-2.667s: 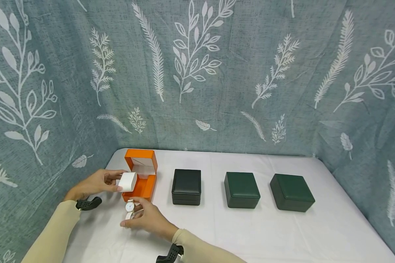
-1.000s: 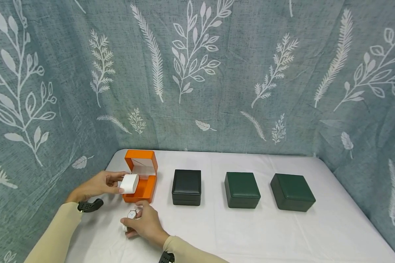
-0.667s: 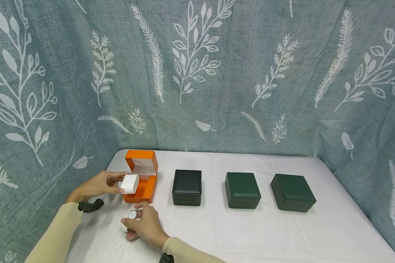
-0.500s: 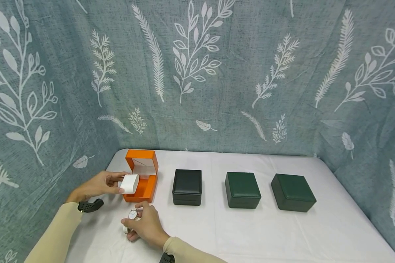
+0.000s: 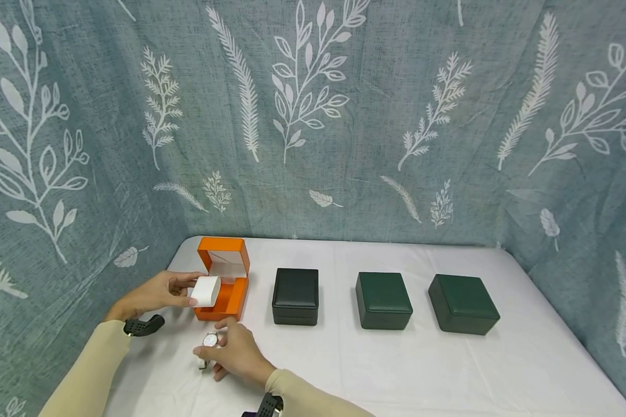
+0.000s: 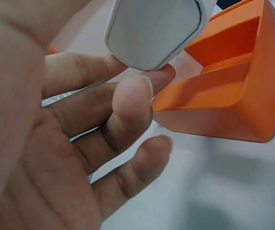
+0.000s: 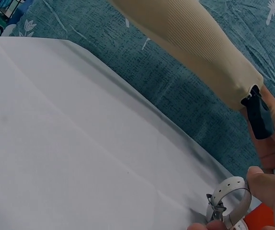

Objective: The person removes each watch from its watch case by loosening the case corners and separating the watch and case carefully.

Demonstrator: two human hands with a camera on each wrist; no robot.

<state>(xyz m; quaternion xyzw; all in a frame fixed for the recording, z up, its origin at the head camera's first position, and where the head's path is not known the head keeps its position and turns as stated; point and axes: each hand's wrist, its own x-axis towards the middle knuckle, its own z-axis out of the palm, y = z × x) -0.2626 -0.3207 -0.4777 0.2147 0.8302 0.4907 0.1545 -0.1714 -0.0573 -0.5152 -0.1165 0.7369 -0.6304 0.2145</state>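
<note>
My left hand grips a white watch cushion by its ends, over the left side of an opened orange watch box. The left wrist view shows the cushion in the fingertips, clear of the box's front wall. In front of the box, my right hand pinches a wristwatch with a white strap and a round white dial facing up. Its strap is a curved loop with a metal buckle in the right wrist view. The watch hangs apart from the cushion.
A closed black box stands right of the orange one. Farther right are two closed dark green boxes, one nearer and one at the end. A white cloth covers the table, with a leaf-patterned curtain behind.
Over the last few seconds my right hand has drawn the watch slightly toward me and turned it. The cushion has shifted a little right over the box. Lately both hands have barely moved.
</note>
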